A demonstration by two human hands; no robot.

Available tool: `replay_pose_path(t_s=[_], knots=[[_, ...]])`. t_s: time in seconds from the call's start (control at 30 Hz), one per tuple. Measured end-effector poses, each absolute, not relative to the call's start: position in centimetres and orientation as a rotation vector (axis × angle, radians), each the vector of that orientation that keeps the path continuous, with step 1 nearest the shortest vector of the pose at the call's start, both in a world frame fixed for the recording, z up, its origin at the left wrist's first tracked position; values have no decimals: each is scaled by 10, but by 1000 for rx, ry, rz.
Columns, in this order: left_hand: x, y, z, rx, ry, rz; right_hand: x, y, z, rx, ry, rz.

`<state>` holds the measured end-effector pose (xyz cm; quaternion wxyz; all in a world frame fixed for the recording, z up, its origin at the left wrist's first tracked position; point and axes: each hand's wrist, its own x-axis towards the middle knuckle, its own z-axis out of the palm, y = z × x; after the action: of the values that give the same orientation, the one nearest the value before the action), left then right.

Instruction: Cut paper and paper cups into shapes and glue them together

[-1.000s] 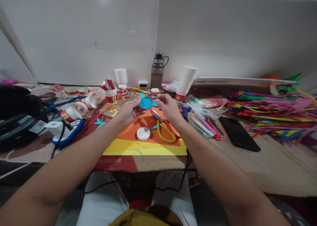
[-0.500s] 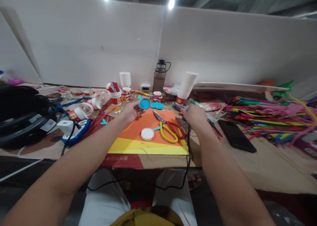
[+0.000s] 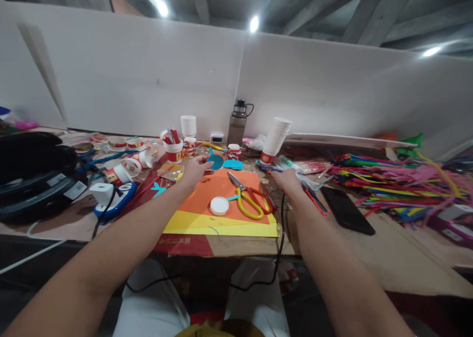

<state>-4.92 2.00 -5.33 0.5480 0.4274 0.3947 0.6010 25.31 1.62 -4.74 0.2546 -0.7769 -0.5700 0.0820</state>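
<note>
My left hand [image 3: 196, 173] pinches a shallow round cup piece by its edge, with a blue paper disc [image 3: 215, 162] facing me and a short blue tab at its top. My right hand [image 3: 288, 180] is closed around what looks like a dark blue glue gun [image 3: 266, 168]; most of it is hidden, and a black cord [image 3: 283, 214] runs down from beneath the hand. Between the hands, on orange paper [image 3: 199, 194], lie a white round cup piece [image 3: 219, 206] with a blue strip and scissors [image 3: 251, 202] with red and yellow handles. Blue paper cutouts [image 3: 233, 165] lie just behind.
Paper cup stacks [image 3: 275, 140] and a bottle [image 3: 237, 122] stand at the back. Right are a black phone [image 3: 347, 210] and colourful pipe cleaners [image 3: 399, 179]. Left are cut cup rings [image 3: 118, 173], a blue-and-white power strip [image 3: 114, 201] and black equipment [image 3: 33, 179].
The view has tilted up slightly, so things sit lower. My left hand has turned the blue-lined piece a little. My right hand stays over the dark blue tool, which shows more clearly.
</note>
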Motion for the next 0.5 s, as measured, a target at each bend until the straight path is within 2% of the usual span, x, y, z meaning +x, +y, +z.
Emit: replay_pose_path(t_s=[0.27, 0.5], knots=[[-52, 23, -59, 1210, 1019, 1486, 263, 32, -45, -2142, -1268, 576], [-53, 22, -60, 1144, 1010, 1426, 260, 19, -32, -1950, -1198, 494]])
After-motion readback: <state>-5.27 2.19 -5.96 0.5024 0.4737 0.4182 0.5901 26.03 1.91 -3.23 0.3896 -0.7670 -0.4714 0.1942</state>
